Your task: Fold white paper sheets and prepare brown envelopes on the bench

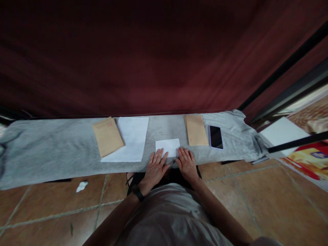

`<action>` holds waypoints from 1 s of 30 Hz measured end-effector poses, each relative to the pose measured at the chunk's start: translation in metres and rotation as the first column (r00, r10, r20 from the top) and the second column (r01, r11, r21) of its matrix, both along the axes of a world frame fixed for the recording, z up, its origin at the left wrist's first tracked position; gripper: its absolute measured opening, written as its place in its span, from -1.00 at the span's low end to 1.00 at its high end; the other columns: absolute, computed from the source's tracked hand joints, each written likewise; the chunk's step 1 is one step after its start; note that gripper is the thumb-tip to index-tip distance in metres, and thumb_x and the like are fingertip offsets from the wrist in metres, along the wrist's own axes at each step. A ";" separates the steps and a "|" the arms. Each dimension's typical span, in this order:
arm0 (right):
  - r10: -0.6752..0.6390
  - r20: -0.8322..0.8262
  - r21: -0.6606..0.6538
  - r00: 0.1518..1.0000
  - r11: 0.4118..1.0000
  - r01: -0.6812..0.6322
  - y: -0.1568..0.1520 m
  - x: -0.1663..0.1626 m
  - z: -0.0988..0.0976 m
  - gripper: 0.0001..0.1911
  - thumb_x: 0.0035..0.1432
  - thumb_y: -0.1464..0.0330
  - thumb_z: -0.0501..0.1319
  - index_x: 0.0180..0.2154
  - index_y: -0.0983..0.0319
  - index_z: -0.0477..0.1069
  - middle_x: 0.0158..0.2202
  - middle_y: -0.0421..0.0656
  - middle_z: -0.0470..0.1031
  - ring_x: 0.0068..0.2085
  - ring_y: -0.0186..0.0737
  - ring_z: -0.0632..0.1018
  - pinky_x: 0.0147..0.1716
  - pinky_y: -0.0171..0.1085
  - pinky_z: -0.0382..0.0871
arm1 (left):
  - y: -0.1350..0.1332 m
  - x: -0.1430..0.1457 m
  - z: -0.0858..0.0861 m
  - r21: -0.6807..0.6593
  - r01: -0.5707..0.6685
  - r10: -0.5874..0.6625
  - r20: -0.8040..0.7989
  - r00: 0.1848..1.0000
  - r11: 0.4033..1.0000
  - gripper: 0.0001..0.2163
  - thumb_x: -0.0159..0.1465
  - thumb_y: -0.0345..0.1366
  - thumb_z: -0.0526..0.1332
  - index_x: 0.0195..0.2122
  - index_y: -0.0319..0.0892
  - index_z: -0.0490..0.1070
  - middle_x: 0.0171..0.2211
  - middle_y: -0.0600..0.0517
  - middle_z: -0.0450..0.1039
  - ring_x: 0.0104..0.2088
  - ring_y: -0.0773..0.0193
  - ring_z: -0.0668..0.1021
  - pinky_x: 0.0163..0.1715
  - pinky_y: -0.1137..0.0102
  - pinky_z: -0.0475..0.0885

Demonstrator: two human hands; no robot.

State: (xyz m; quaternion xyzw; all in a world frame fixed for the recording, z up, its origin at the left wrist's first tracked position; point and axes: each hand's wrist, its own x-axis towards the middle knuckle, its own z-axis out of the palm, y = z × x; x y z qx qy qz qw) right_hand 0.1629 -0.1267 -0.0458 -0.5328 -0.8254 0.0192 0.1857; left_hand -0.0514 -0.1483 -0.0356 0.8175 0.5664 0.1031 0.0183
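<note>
A small folded white paper (167, 146) lies on a grey cloth (51, 153) that covers a low long surface. My left hand (155, 167) rests flat with fingers stretched out, its fingertips on the paper's near left edge. My right hand (186, 162) also lies flat and open, fingertips at the paper's near right corner. A dark band sits on my left wrist (138, 193).
A brown envelope (107, 136) overlaps a white sheet (129, 138) to the left. Another brown envelope (196, 130) and a dark phone (216, 137) lie to the right. A dark red curtain hangs behind. The floor is brown tile with a white scrap (82, 186).
</note>
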 end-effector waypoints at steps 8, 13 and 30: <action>0.168 -0.012 -0.026 0.986 0.985 -0.168 -0.005 -0.032 0.006 -0.49 0.47 0.26 -0.02 0.35 0.28 0.18 0.38 -0.04 0.24 0.38 -0.09 0.24 0.38 0.03 0.04 | -0.004 -0.003 0.001 0.008 0.014 -0.014 -0.029 0.999 1.000 -0.47 0.47 -0.16 0.00 0.43 -0.16 0.05 0.45 -0.15 0.02 0.44 0.06 0.09 0.40 0.02 0.07; 0.117 0.016 0.023 0.993 0.993 -0.118 -0.007 -0.015 -0.003 -0.46 0.47 0.26 -0.01 0.39 0.29 0.11 0.37 0.03 0.24 0.38 -0.07 0.26 0.37 0.04 0.07 | -0.014 -0.020 0.001 0.036 0.041 -0.040 -0.024 0.999 0.999 -0.43 0.46 -0.11 0.00 0.42 -0.26 0.01 0.42 -0.20 0.09 0.43 0.10 0.14 0.39 0.08 0.12; 0.166 0.049 0.145 0.985 0.974 -0.172 0.020 -0.056 -0.013 -0.50 0.45 0.23 0.03 0.35 0.12 0.22 0.40 -0.03 0.18 0.37 0.04 0.27 0.33 0.13 0.11 | -0.029 -0.041 0.000 -0.017 0.074 -0.074 0.018 0.997 0.997 -0.34 0.39 -0.06 0.16 0.42 -0.22 0.00 0.43 -0.20 0.06 0.43 0.05 0.13 0.36 0.08 0.21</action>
